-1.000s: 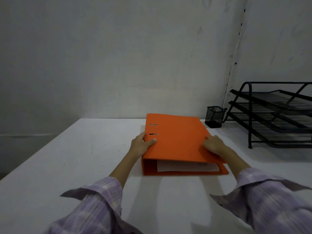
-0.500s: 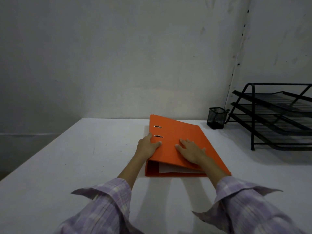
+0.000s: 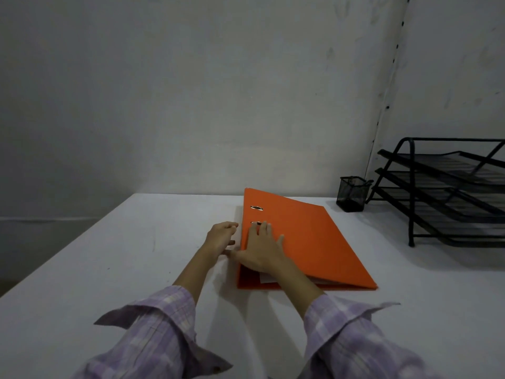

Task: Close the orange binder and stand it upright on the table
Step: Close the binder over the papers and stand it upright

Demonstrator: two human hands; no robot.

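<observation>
Orange binder (image 3: pixel 300 236) is lying closed and flat on the table (image 3: pixel 109 269) while we are pressing our spread right hand (image 3: pixel 262 250) on its cover, left hand (image 3: pixel 221 236) loosely open beside the spine, readying to tip it upright.

Right hand (image 3: pixel 262 248) lies flat, fingers spread — left hand (image 3: pixel 222 236) beside it, fingers loosely curled.

**Open table left of the spine, clutter far right**

The table (image 3: pixel 114 269) lies bare left of the left hand (image 3: pixel 221 236) and toward the person; the orange binder (image 3: pixel 308 242) fills the space under and right of the right hand (image 3: pixel 262 250); the mesh pen cup (image 3: pixel 352 194) and the black tray rack (image 3: pixel 448 192) stand well beyond that, by the wall.
</observation>
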